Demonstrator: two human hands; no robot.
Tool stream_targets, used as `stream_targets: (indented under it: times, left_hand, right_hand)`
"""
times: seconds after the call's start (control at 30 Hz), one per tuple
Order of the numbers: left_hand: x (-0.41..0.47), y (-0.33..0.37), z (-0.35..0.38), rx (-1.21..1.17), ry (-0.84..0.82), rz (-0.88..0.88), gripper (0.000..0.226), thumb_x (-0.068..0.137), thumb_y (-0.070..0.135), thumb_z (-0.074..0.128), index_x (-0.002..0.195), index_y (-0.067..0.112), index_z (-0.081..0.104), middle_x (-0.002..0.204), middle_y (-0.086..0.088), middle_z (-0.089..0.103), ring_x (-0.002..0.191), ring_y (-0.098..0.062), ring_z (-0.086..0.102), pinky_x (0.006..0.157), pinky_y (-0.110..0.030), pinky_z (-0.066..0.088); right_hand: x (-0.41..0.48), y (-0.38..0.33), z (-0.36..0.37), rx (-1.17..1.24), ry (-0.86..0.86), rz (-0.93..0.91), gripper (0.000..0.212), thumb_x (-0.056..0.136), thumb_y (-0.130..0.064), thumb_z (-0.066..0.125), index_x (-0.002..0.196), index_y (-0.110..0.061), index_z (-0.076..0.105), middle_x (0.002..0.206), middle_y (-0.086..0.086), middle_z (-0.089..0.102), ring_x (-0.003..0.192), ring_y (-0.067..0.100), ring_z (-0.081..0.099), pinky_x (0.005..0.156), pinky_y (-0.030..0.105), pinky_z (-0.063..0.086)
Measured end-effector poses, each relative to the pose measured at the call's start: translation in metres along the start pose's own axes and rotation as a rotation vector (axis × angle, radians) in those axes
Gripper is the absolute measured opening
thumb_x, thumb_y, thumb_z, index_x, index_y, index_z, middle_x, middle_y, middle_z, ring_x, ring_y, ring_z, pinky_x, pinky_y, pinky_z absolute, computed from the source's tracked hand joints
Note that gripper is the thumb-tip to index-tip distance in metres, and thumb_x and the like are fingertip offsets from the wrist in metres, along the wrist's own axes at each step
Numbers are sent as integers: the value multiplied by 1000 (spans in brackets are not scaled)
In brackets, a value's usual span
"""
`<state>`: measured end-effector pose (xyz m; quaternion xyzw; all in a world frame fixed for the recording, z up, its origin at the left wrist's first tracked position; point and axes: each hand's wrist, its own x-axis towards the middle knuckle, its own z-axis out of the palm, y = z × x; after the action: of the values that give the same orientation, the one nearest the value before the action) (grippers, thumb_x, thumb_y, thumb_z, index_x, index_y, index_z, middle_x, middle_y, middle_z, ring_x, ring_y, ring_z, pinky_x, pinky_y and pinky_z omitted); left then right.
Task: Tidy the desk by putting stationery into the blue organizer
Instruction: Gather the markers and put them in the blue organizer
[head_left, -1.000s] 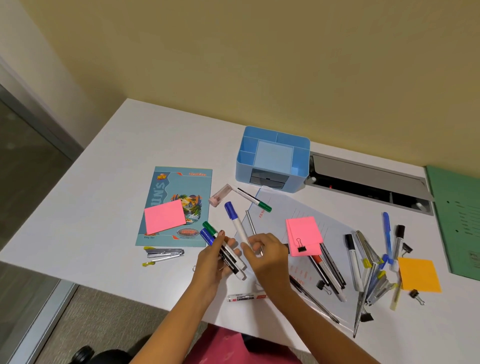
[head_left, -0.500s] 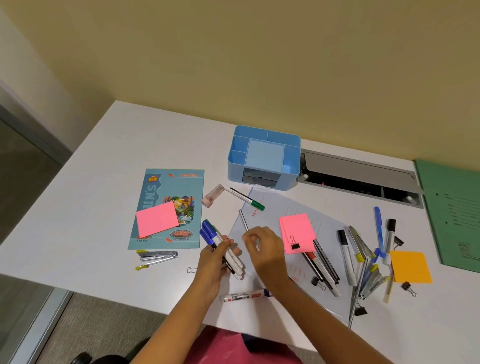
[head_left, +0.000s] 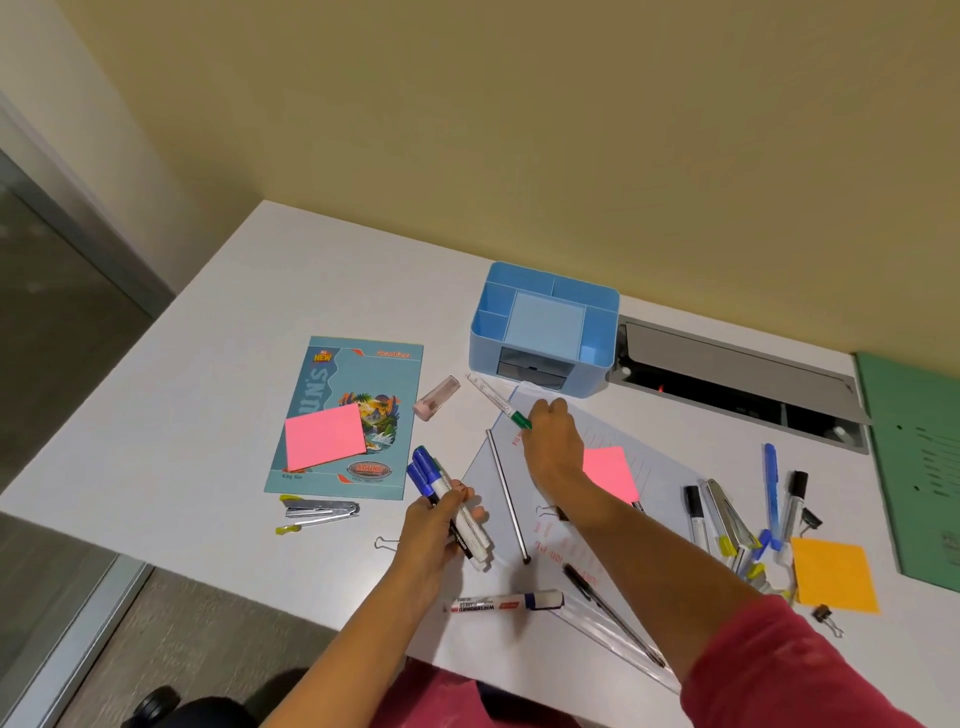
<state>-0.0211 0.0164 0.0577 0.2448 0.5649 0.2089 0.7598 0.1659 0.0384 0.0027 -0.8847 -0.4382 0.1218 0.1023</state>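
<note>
Right hand (head_left: 553, 441): half a second ago beside the left hand (head_left: 431, 530), now reached forward to the green-capped pen (head_left: 493, 399). Its knuckles cover the fingertips, so whether it pinches the cap cannot be told.
The left hand is unchanged, fingers curled round a bundle of markers (head_left: 441, 488). Two blue caps show; the barrel count is unclear.
Blue organizer (head_left: 602, 306): one, at the far side of the desk (head_left: 260, 322), just beyond the pen.
Pink sticky pads (head_left: 323, 436): two, one on the notebook (head_left: 358, 374), the other partly under the right forearm.
Orange pad (head_left: 834, 577): one.
Loose marker (head_left: 506, 604) near the front edge: one.
</note>
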Motion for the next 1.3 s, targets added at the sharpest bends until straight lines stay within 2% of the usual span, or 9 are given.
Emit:
stream_targets:
  times: [0.2,0.43,0.6,0.67,0.73,0.9,1.0,1.2,1.3]
  left_hand:
    - [0,2,-1,-3,-3,19,29,94,11,53,121,2,53,115,-20,66,105,-36,64,72,-36,53]
    - [2,4,2,81,-3,94,18,95,9,53,112,9,52,101,-17,66,94,-34,64,67,-35,53]
    - [-2,7,9,196,-91,110,17,92,11,57,108,15,55,91,-6,71,79,-22,69,61,-26,56]
    - [-5,6,14,255,-155,60,19,90,13,59,109,16,57,90,-5,72,75,-18,68,61,-26,56]
    - [-7,3,20,334,-216,20,20,92,21,55,111,16,60,93,-7,73,86,-22,67,81,-36,56]
    - [-14,-2,30,212,-394,-48,34,96,48,43,95,34,75,102,-5,74,99,-24,69,94,-38,52]
    - [-17,-8,30,168,-396,-51,36,85,49,56,103,22,71,98,-10,74,94,-26,70,97,-44,51]
    - [-15,-5,15,35,-357,-16,28,85,34,60,95,8,64,73,-10,72,63,-20,69,59,-32,57]
    - [-13,-1,11,57,-319,26,27,91,33,55,94,8,63,69,-8,71,62,-19,69,63,-34,58]
  right_hand:
    - [-17,0,-23,287,74,71,14,95,-16,51,109,-13,47,106,7,54,92,22,58,76,37,57]
    - [-85,0,-75,715,216,49,7,97,-13,48,99,-20,48,84,-14,61,73,4,60,57,5,42]
    - [-121,-5,-88,894,173,-64,13,97,-10,50,95,-24,50,82,-9,62,76,4,60,64,12,48]
    - [-120,-10,-86,899,94,-46,7,96,-14,52,97,-20,53,87,1,64,80,9,63,72,22,53]
    - [-117,-19,-85,847,28,-7,7,94,-18,56,101,-17,56,91,-3,65,84,11,63,76,29,54]
    - [-104,-31,-85,745,27,77,15,91,-25,62,104,-17,59,97,0,66,84,13,63,75,26,54]
    - [-99,-35,-86,705,11,126,21,90,-29,63,105,-15,62,100,1,67,88,14,64,77,27,56]
    - [-104,-30,-86,680,80,102,13,96,-19,52,103,-16,62,101,0,66,91,12,61,74,20,52]
    - [-117,-13,-70,511,-51,92,21,94,-1,48,105,-12,61,103,5,64,93,14,60,82,27,53]
